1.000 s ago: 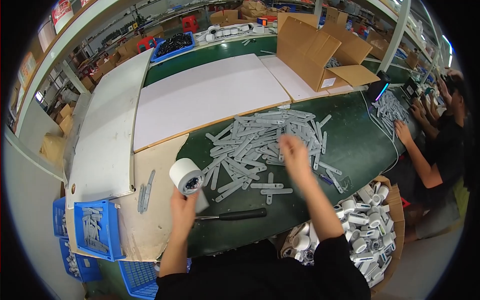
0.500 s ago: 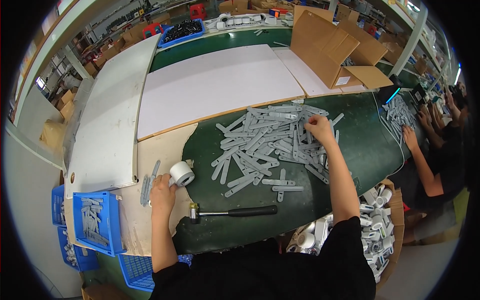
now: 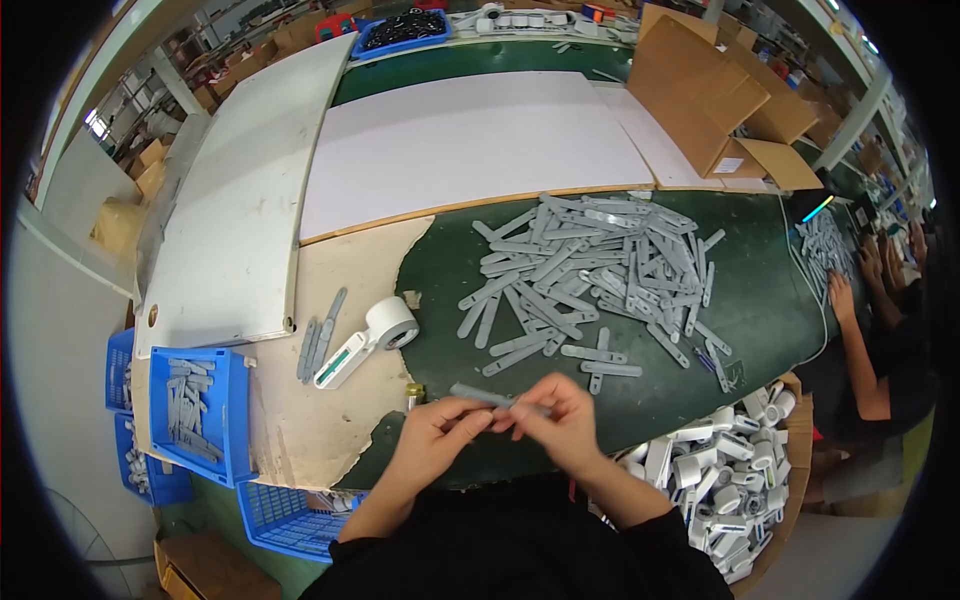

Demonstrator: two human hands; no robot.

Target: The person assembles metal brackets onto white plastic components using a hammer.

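Both hands meet above the near edge of the green tabletop, holding one grey plastic strip (image 3: 478,395) between them. My left hand (image 3: 440,437) is closed on it with thumb and fingers. Across from it, my right hand (image 3: 562,422) pinches the strip's other end. Behind my left hand shows the brass-coloured end of a hammer (image 3: 414,394); its handle is hidden by the hands. A white handheld device with a round head (image 3: 347,358) lies to the left, beside several loose grey strips (image 3: 318,343). Beyond my right hand spreads a large pile of grey strips (image 3: 590,262).
A blue bin (image 3: 240,420) of grey strips stands at the left edge. Below right, a carton (image 3: 797,440) holds many white devices. An open cardboard box (image 3: 690,85) stands far right, beyond white boards (image 3: 470,140). At far right a co-worker's hand (image 3: 842,298) touches more strips.
My right hand has come back from the pile, and my left hand has left the white device. Both now hold a grey strip together near the front edge. The view has shifted slightly.
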